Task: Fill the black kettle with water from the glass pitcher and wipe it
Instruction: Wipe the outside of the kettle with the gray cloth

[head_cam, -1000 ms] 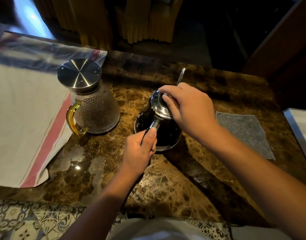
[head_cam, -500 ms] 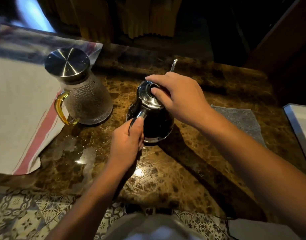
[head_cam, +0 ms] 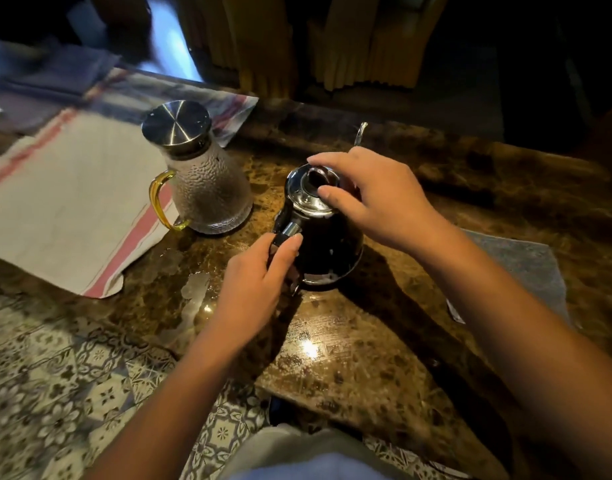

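Note:
The black kettle (head_cam: 327,249) stands on the brown marble counter (head_cam: 367,358), its thin spout (head_cam: 360,133) pointing away. My left hand (head_cam: 252,285) grips the kettle's handle at its near left side. My right hand (head_cam: 370,199) is over the shiny steel lid (head_cam: 303,195), fingers spread around the dark knob and touching it. The textured glass pitcher (head_cam: 207,192) with a steel lid and amber handle stands to the left of the kettle, apart from both hands. A grey cloth (head_cam: 516,268) lies flat to the right.
A white towel with red stripes (head_cam: 65,209) covers the counter's left part, under the pitcher's edge. Water puddles (head_cam: 193,289) glisten in front of the pitcher. Patterned floor tiles (head_cam: 55,393) show below the counter's near edge. Yellow curtains hang behind.
My right hand has loosened on the lid, its fingers now spread with the knob showing between them. My left hand stays on the handle. The camera view has shifted, so everything sits further right.

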Available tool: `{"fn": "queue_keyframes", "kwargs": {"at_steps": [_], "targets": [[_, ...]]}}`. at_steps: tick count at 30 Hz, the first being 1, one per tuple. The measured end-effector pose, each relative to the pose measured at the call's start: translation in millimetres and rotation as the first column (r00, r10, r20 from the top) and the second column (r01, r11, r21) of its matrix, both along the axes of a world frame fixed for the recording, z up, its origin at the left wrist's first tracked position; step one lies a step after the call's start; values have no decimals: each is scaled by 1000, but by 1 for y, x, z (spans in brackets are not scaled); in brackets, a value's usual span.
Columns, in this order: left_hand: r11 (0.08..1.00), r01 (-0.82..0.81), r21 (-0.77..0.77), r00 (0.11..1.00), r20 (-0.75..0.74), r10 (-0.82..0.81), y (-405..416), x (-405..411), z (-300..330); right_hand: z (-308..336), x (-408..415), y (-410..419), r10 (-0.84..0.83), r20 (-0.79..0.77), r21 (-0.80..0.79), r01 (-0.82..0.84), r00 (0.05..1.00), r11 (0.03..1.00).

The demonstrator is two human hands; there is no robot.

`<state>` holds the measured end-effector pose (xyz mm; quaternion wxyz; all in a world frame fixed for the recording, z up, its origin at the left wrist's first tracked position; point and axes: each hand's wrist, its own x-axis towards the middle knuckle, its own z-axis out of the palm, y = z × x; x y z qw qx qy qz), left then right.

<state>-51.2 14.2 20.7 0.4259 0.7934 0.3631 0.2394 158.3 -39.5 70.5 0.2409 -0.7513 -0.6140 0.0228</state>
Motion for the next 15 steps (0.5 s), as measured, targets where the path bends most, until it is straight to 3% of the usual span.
{"fn": "queue_keyframes", "kwargs": {"at_steps": [3, 6, 10, 12, 15], "targets": [[959, -3, 284, 982, -181, 57, 2, -1, 7, 0, 9, -21, 72, -133, -22, -76, 988, 997], [835, -63, 547, 980, -126, 157, 4, 5, 22, -8, 19, -52, 78, -250, 36, -71, 965, 997], [785, -8, 620, 998, -38, 41, 19, 30, 47, -34, 46, -91, -142, -292, 125, 185, 946, 975], [772, 84, 631, 993, -119, -11, 28, 48, 54, -56, 65, -111, -299, -261, 106, 335, 918, 936], [773, 223, 593, 964, -252, -84, 37, 72, 53, -93, 88, -144, -497, -183, -48, 497, 848, 866]]}}
